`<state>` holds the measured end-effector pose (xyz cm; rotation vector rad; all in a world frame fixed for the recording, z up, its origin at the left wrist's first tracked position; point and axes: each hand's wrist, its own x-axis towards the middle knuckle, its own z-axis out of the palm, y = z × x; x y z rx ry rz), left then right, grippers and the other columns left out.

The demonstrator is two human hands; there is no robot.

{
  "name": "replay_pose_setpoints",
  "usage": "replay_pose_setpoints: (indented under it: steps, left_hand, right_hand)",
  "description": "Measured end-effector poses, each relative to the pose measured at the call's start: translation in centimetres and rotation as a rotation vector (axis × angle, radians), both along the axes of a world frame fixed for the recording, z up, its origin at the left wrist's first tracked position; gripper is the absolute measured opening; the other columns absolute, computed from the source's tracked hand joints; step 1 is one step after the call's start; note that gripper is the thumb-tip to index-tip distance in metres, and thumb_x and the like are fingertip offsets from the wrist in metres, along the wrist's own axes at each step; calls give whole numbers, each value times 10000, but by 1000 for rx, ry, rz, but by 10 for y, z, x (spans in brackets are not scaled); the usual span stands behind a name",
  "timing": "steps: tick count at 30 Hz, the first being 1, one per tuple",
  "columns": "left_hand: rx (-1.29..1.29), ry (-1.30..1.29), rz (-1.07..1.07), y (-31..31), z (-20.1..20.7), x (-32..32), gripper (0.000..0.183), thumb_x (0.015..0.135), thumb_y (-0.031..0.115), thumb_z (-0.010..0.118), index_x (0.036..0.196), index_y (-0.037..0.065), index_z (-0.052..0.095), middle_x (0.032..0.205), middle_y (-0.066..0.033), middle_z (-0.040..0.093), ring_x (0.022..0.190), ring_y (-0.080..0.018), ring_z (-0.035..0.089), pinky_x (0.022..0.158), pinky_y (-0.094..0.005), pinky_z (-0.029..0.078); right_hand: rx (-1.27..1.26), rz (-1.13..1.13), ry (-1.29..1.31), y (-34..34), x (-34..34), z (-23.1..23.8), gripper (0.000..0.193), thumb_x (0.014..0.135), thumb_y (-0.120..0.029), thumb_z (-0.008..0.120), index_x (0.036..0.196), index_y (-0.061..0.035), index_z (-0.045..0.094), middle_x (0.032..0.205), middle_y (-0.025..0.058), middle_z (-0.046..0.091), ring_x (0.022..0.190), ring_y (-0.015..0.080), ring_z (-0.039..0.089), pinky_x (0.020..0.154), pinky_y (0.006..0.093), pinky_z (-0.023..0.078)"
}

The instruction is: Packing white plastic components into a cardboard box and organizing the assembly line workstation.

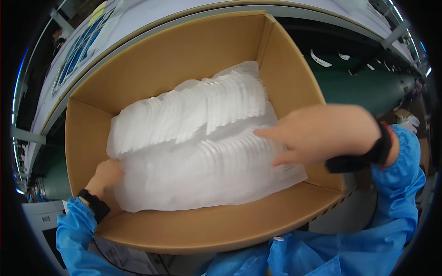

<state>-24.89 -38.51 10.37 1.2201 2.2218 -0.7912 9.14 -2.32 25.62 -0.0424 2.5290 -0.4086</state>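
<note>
From my seat I see the right hand [317,132] right of the frame's centre, slightly blurred, index finger reaching left and thumb standing apart below it. It is partly open, and I see nothing held; its other fingers are hidden from me, and I can't tell whether the fingertips touch film. The near row [198,177] of white sleeves lies left of and below it, long axis running across the frame and rising gently to the right. The left hand [108,175], lower left, is right at that row's left end, so it is the nearer to that end and the right hand to the other. Its fingers look curled, but blur keeps me from telling whether they grip anything. Above, the far row [189,110] lies roughly parallel. Both rows sit inside the box [161,57], whose upper wall stands beside a pale table [147,14] along the frame's top.
</note>
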Motion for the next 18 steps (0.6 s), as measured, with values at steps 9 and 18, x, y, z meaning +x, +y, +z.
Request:
replay_pose_setpoints:
  steps: [9,18]
  left_hand:
    - [375,-385,77,168,137,154,382,826,249,646,1119,10,593,892,-189,657,830,-339,633,742,-402,500]
    - [576,-527,-4,257,178,333,601,748,196,724,1275,29,489,1215,-212,527,1058,-340,560,881,-361,474]
  right_hand:
    - [-379,-701,504,220,108,-32,349,952,-298,517,1210,-69,562,981,56,653,911,136,613,756,282,505]
    - [-250,-864,141,400,102,-275,588,889,-306,589,1377,-41,393,1023,148,663,835,203,663,703,325,530]
